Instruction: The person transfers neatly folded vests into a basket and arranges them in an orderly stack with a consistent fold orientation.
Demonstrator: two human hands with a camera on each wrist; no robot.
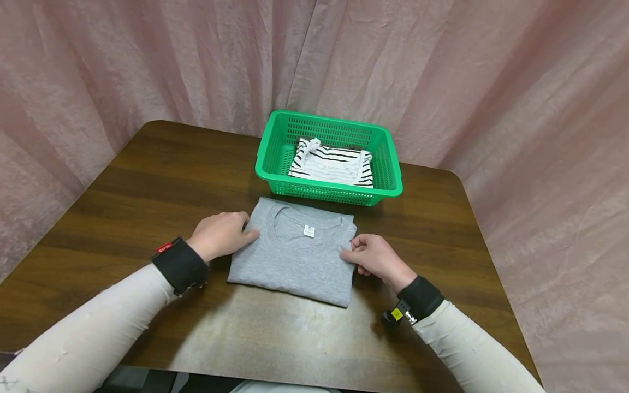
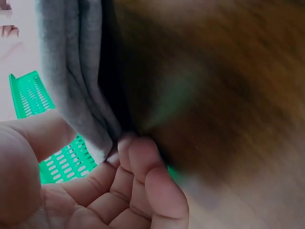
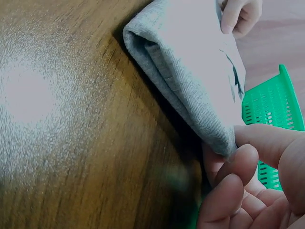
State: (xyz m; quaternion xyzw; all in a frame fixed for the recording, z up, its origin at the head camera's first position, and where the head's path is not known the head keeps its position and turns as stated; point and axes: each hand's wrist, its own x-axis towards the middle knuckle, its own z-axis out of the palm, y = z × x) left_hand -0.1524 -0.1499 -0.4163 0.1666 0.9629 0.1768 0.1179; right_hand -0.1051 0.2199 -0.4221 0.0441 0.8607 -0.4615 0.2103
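Observation:
A grey T-shirt, folded into a rough rectangle, lies on the table with its neckline and white label facing up. My left hand pinches its left edge, thumb on top and fingers under the layers, as the left wrist view shows. At the opposite edge my right hand pinches the shirt's right side between thumb and fingers. In the right wrist view the folded layers of the grey T-shirt stand slightly off the wood near the fingertips.
Just behind the shirt stands a green plastic basket with perforated walls. A folded black-and-white striped garment lies inside it. The brown wooden table extends to both sides, with pink curtains behind it.

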